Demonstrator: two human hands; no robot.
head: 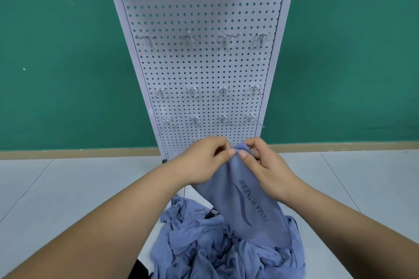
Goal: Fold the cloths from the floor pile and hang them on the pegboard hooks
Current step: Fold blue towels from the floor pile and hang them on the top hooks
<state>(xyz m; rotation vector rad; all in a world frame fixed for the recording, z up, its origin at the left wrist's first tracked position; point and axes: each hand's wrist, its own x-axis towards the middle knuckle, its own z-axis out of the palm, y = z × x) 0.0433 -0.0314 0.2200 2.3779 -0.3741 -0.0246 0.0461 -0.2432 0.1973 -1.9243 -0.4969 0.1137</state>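
Two hands pinch the top edge of the cloth, your left hand beside your right hand. Match those corners squarely before lifting it clear of the pile.

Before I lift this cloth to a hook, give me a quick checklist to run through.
1. Grip: left hand and right hand both pinch the cloth at its top edge: ok.
2. Fold finished: the cloth hangs as a narrow strip, its back hidden: cannot tell.
3. Lower end clear of the floor pile: the two overlap in view: cannot tell.
4. Free hook: bare, on the pegboard: ok.
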